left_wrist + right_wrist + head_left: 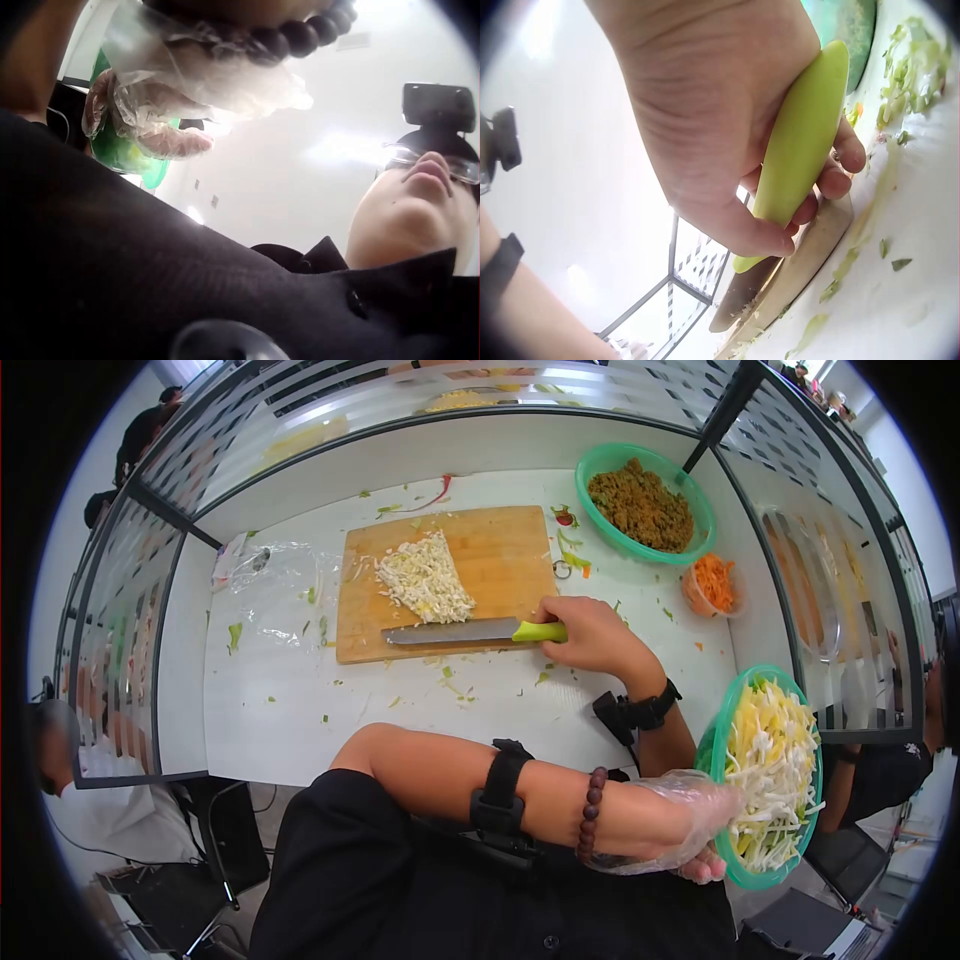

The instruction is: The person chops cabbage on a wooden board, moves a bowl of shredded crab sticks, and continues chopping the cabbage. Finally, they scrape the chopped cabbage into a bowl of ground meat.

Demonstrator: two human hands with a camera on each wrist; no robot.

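My right hand [592, 638] grips the green handle [540, 631] of a knife, whose blade [450, 631] lies flat along the cutting board's near edge. In the right wrist view, the thumb and fingers of my right hand [727, 142] wrap the green handle [802, 135]. Chopped white pieces [425, 580] are heaped on the wooden board [505, 550]. My left hand [700, 820], in a clear plastic glove, crosses to the right and holds the rim of a green basket [735, 865] of shredded white and yellow vegetables [770, 770]. The basket partly hides its grip.
A green bowl [591, 510] of brown minced filling and a tub of shredded carrot [712, 585] stand at the back right. Crumpled clear plastic [280, 585] lies left of the board. Green scraps [234, 636] dot the white table [270, 740]. Framed panels surround it.
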